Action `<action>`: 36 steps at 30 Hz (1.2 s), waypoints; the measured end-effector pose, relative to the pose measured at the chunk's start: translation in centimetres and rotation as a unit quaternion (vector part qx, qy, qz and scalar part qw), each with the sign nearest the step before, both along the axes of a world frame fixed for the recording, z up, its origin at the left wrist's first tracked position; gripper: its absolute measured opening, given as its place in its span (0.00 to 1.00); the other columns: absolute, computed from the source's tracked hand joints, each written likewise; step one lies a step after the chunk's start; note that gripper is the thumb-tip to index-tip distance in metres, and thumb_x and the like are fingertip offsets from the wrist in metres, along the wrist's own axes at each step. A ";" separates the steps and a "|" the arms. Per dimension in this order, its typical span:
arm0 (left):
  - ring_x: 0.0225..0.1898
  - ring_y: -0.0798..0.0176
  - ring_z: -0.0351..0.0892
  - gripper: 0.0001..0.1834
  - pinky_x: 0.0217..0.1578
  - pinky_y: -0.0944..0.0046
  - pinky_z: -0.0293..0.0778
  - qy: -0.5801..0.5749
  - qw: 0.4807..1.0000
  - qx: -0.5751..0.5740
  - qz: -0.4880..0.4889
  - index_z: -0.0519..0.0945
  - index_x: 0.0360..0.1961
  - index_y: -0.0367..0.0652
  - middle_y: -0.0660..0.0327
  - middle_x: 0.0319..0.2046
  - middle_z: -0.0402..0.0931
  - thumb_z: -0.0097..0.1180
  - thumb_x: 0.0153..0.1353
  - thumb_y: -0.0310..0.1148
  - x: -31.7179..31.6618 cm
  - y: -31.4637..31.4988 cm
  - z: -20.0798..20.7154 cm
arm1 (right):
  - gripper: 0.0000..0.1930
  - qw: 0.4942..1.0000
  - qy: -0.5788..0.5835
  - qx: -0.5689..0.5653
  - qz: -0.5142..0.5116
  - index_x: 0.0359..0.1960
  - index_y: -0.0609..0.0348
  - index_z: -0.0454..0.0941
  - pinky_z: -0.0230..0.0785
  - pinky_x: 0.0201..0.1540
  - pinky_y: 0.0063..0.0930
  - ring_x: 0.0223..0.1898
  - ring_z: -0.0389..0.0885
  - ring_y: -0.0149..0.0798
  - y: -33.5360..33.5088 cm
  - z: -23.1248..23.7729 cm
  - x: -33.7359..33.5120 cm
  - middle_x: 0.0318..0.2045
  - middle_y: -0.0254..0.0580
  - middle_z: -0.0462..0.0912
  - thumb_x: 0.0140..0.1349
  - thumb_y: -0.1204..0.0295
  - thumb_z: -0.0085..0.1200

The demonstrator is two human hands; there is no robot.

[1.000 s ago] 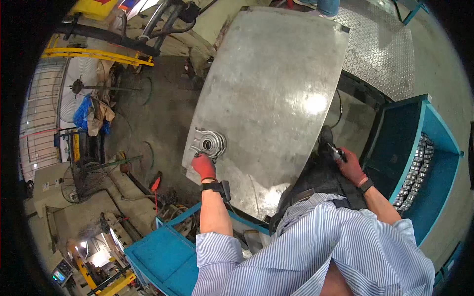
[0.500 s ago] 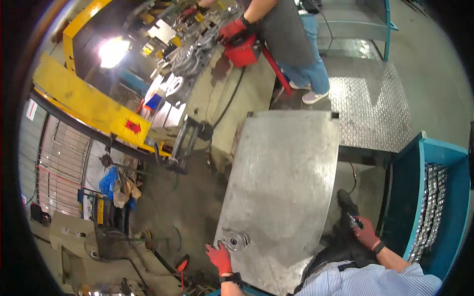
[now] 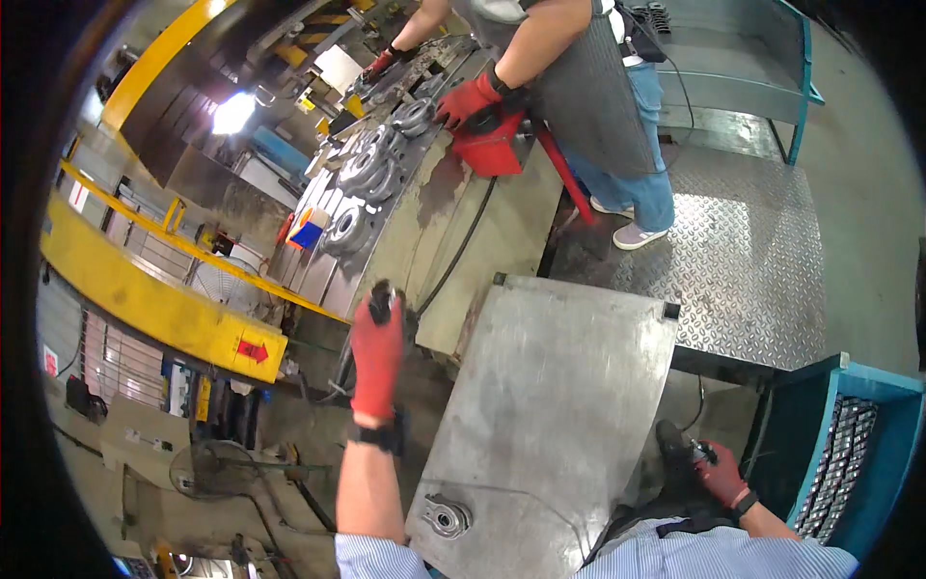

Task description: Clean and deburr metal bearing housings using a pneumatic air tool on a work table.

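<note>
My left hand [image 3: 377, 352], in a red glove, reaches forward past the left edge of the metal table [image 3: 559, 386]. Its fingertips end in a dark patch in front of the press bed; whether they hold anything is unclear. A round grey ring-shaped metal part [image 3: 446, 518] lies on the table's near left corner, apart from that hand. Low at the right, near my leg, my right hand [image 3: 721, 476] is closed around a small silver-and-dark tool [image 3: 700, 451]. The tool's exact kind cannot be made out.
Several ring-shaped castings [image 3: 362, 183] lie on the press bed [image 3: 434, 261]. A person [image 3: 598, 96] in red gloves works there beside a red box [image 3: 492, 147]. A yellow guard [image 3: 154, 299] crosses the left. At right stands a blue bin [image 3: 815, 454] stacked with metal parts.
My left hand has left the ring-shaped part and swung forward toward the press bed. The view has shifted, and the table sits lower. My right hand stays low with the tool.
</note>
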State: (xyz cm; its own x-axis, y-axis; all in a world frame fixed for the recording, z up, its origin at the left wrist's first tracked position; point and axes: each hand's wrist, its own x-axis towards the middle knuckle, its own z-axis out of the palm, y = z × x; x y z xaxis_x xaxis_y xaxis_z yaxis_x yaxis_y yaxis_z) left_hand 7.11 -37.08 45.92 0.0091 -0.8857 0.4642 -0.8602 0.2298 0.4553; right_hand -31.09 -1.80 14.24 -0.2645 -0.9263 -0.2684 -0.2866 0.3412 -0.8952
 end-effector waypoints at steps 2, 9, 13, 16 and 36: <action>0.44 0.46 0.77 0.22 0.43 0.56 0.71 -0.001 0.999 0.033 -0.019 0.75 0.45 0.34 0.44 0.41 0.77 0.58 0.58 0.42 -2.6 -6.1 1.5 | 0.14 0.999 0.015 0.000 -0.048 0.44 0.63 0.76 0.71 0.40 0.33 0.35 0.79 0.42 -1.0 0.6 -1.6 0.34 0.50 0.81 0.55 0.75 0.55; 0.53 0.44 0.71 0.38 0.53 0.53 0.67 -0.238 0.963 -0.066 0.103 0.67 0.59 0.37 0.44 0.50 0.73 0.60 0.52 0.50 -0.5 -24.3 4.2 | 0.18 0.991 0.038 0.064 -0.108 0.49 0.63 0.73 0.67 0.49 0.35 0.43 0.77 0.47 -3.2 -0.9 -4.4 0.40 0.51 0.78 0.56 0.75 0.56; 0.58 0.43 0.66 0.46 0.57 0.52 0.64 -0.343 0.931 -0.010 0.124 0.60 0.64 0.39 0.44 0.57 0.67 0.61 0.49 0.54 -3.2 -28.9 4.9 | 0.20 0.985 0.019 0.104 -0.137 0.52 0.62 0.71 0.63 0.53 0.38 0.49 0.73 0.50 -2.0 -4.2 -5.5 0.46 0.54 0.74 0.57 0.74 0.57; 0.60 0.43 0.65 0.56 0.60 0.51 0.60 -0.393 0.912 0.025 0.115 0.53 0.67 0.40 0.46 0.57 0.67 0.63 0.44 0.60 -3.2 -31.1 5.1 | 0.20 0.980 -0.041 0.130 -0.148 0.52 0.62 0.71 0.63 0.54 0.38 0.49 0.73 0.51 -1.2 -7.6 -6.2 0.46 0.55 0.74 0.57 0.73 0.57; 0.47 0.44 0.78 0.64 0.49 0.51 0.69 -0.440 0.887 0.100 0.099 0.50 0.67 0.30 0.42 0.44 0.78 0.66 0.36 0.60 -3.3 -33.5 6.2 | 0.16 0.985 0.024 0.122 -0.124 0.46 0.64 0.75 0.67 0.46 0.33 0.41 0.76 0.41 -7.4 -2.5 -5.2 0.37 0.48 0.79 0.56 0.74 0.54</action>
